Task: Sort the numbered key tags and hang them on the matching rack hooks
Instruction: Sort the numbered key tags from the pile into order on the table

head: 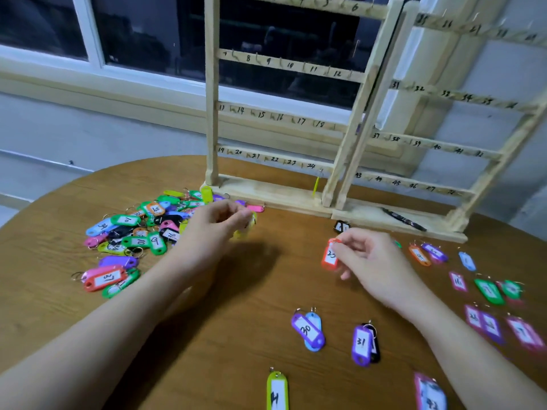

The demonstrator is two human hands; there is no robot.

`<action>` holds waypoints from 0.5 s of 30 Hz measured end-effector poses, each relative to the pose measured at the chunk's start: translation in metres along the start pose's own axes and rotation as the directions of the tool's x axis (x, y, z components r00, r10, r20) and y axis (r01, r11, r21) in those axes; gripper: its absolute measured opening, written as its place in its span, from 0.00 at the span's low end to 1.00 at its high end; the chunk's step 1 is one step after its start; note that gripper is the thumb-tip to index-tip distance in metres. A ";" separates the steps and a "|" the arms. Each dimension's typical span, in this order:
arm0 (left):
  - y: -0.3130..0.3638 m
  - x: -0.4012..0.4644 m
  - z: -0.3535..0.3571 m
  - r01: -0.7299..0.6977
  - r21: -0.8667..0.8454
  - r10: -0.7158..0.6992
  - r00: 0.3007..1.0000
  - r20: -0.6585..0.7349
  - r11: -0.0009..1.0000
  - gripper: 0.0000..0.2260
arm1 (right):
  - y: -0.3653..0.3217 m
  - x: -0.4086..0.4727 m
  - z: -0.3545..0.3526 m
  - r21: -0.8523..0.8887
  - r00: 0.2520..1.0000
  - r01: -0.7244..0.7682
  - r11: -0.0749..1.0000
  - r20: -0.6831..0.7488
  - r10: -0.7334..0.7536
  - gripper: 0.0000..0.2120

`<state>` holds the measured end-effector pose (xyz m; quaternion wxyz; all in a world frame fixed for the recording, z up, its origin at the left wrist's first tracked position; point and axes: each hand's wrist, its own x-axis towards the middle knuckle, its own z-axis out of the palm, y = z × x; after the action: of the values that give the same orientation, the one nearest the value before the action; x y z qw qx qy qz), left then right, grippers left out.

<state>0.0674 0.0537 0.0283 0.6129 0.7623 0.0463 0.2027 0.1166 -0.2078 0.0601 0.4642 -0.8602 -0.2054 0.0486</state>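
Toward the tabletop's left edge lies the unsorted heap of tags (133, 232), and just right of it my left hand (219, 223) curls its fingers round a blurred yellow tag (245, 229). Right of centre my right hand (367, 255) pinches the red tag (330, 255) by its ring end, its long axis hanging toward me, its number seemingly in the twenties. By my judgement this right hand is nearer the rack (296, 161), whose low bar lies straight ahead, at the far edge.
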 end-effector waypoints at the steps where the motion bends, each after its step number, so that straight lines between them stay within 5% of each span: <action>1: 0.002 -0.004 0.005 0.032 -0.050 -0.030 0.999 0.031 0.998 0.10 | 0.001 -0.005 -0.005 0.003 1.000 0.000 1.000 -0.006 0.000 0.06; 9: 0.004 -0.016 0.014 0.103 0.026 -0.106 0.955 0.278 0.994 0.09 | 0.027 -0.034 -0.050 -0.030 0.999 0.006 1.000 -0.048 -0.007 0.08; 15: 0.002 -0.020 0.025 0.101 0.079 -0.121 0.946 0.301 0.992 0.07 | 0.044 -0.063 -0.084 -0.095 0.995 0.022 0.995 -0.095 -0.031 0.11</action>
<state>0.0578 0.0244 0.0206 0.5991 0.7993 0.0003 0.0462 0.0958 -0.3196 0.0647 0.4331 -0.8797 -0.1963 -0.0088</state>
